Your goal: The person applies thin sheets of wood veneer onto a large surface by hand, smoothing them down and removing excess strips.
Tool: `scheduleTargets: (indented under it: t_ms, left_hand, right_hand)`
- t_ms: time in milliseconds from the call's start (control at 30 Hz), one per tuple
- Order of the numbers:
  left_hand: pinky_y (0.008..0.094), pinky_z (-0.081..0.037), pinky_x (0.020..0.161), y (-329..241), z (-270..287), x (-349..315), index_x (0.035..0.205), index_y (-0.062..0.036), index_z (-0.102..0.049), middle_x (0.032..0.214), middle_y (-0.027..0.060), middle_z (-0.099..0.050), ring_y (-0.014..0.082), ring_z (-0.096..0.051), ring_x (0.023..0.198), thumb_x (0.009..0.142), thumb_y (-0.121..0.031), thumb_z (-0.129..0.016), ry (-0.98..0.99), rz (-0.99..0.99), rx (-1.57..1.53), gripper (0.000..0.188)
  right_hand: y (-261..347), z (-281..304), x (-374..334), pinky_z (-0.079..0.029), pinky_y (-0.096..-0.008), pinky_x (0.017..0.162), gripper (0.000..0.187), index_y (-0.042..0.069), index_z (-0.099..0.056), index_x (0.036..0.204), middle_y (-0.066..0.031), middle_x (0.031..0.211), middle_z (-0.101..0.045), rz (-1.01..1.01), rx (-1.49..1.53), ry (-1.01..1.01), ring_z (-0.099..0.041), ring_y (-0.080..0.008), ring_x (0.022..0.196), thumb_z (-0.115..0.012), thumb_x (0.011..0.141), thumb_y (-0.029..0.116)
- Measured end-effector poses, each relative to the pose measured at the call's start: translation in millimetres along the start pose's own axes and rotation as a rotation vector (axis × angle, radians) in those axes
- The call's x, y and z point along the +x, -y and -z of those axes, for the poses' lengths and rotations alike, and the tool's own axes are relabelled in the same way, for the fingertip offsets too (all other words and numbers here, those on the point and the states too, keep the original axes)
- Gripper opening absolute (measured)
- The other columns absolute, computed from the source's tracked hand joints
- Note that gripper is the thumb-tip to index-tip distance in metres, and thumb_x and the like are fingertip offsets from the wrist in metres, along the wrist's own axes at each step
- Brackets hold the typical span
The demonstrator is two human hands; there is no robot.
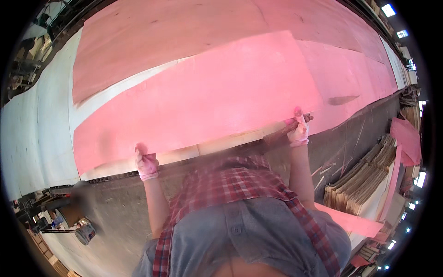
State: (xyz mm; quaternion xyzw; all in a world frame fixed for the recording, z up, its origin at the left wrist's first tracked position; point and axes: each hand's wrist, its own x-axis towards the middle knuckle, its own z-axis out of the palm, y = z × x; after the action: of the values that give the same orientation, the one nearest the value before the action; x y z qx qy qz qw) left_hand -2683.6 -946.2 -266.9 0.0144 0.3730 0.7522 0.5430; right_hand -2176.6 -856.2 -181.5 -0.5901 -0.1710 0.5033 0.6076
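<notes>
A large, thin, pink-coated wood veneer sheet (203, 97) stretches across the layup in front of me. My left hand (146, 162), in a pink-stained white glove, pinches its near edge toward the left. At the sheet's near right corner my right hand (299, 130), gloved the same way, has its fingers closed on the edge. Beneath the sheet, pale veneer (212, 146) shows along the near side. Another pink veneer sheet (161, 44) lies on the far side, and one more pink sheet (364, 78), with a dark oval spot, lies to the right.
Pale veneer (41, 124) covers the left end. On the right stands a stack of brown veneer (362, 177) with a pink strip (353, 221) by it. A dark container (85, 232) is at the lower left. Wood scraps litter the grey floor (341, 143).
</notes>
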Motion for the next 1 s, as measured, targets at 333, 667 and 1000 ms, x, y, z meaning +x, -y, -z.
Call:
scheduleTargets:
  t_ms: [333, 667, 1000]
  left_hand:
    - [0.0369, -0.045, 0.082, 35.9, 41.3, 100.6, 0.114, -0.0137, -0.047, 0.11, 0.0044, -0.055, 0.0212, -0.052, 0.101, 0.088, -0.027, -0.045, -0.403, 0.275, 0.244, 0.03]
    - [0.0394, -0.05, 0.08, -4.4, 3.6, 123.3, 0.096, -0.0187, -0.056, 0.1, 0.0059, -0.056, 0.0246, -0.056, 0.092, 0.087, -0.032, -0.05, -0.448, 0.556, 0.589, 0.017]
    - [0.0392, -0.05, 0.076, -2.5, 1.7, 117.8, 0.101, -0.0266, -0.054, 0.106, 0.0084, -0.056, 0.0268, -0.056, 0.097, 0.085, -0.043, -0.049, -0.376, 0.582, 0.654, 0.024]
  right_hand:
    - [-119.3, 25.5, 101.1, -0.049, -0.0321, 0.072, 0.025, 0.012, -0.054, 0.102, -0.0031, 0.088, -0.053, -0.433, -0.123, -0.1, -0.054, -0.0174, 0.077, -0.055, 0.079, 0.022]
    - [-152.2, 64.3, 146.2, -0.05, -0.0394, 0.07, 0.03, 0.018, -0.051, 0.111, -0.001, 0.105, -0.053, -0.44, -0.341, 0.001, -0.053, -0.0201, 0.087, -0.055, 0.082, 0.024]
    - [-115.4, 42.1, 128.1, -0.052, -0.0347, 0.065, 0.029, 0.007, -0.055, 0.106, -0.006, 0.095, -0.057, -0.234, -0.893, 0.22, -0.056, -0.0189, 0.081, -0.048, 0.084, 0.025]
